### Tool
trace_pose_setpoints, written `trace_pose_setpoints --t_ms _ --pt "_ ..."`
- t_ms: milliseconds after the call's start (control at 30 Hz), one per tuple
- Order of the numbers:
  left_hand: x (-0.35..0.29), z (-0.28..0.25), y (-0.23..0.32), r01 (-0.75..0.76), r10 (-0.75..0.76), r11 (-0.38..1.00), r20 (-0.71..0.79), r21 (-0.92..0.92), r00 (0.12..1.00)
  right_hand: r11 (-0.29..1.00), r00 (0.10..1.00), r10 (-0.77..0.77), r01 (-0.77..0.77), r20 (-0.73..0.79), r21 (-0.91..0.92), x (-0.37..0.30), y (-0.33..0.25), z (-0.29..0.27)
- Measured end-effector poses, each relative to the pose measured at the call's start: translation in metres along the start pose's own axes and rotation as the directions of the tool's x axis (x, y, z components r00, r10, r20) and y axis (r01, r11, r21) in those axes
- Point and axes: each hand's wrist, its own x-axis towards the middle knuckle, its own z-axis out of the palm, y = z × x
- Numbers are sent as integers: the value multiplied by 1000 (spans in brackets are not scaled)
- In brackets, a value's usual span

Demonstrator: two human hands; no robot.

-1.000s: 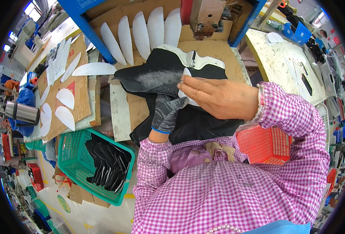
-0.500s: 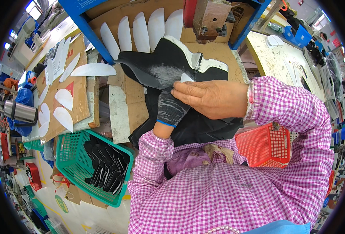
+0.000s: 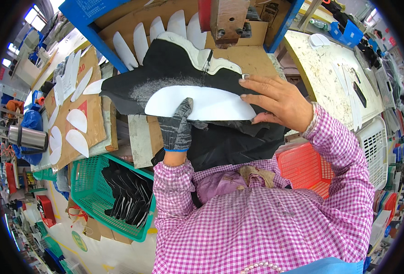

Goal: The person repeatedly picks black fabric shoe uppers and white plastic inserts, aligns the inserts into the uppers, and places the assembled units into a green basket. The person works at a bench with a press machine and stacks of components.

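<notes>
My left hand (image 3: 177, 130), in a dark grey knit glove, grips a black shoe upper piece (image 3: 165, 61) with a cream-white padded edge. Its thumb presses a white half-moon stiffener (image 3: 211, 104) flat against the black material, while its other fingers are hidden underneath. A greyish scuffed patch shows left of the white piece. At the right end of the stiffener, my bare right hand (image 3: 279, 100) has its fingers spread, their tips at the edge of the stiffener and of the black material. More black material (image 3: 225, 146) lies below, close to my body.
Several white half-moon pieces (image 3: 140, 43) stand inside a blue-framed machine (image 3: 108, 48) with a metal block (image 3: 229, 20). More lie on cardboard (image 3: 94, 118) at left. A green basket (image 3: 81, 182) holds black pieces; a red basket (image 3: 298, 164) sits at right. A steel flask (image 3: 28, 137) is far left.
The white stiffener, mostly hidden before, now lies broadside on the black piece. My right hand has moved right and spread its fingers. The black piece has shifted left and lies flatter.
</notes>
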Motion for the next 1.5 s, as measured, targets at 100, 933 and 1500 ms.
trace_pose_setpoints --t_ms 100,933,1500 --pt "3 -13 14 -9 21 984 -66 179 998 982 993 122 -120 -8 145 -27 11 -4" --pt "-69 -21 -25 -81 123 850 -46 521 991 559 818 417 -575 397 597 -29 13 63" --pt "-65 -65 -29 177 -178 982 -2 -66 984 899 979 197 -160 -51 408 20 -92 150"
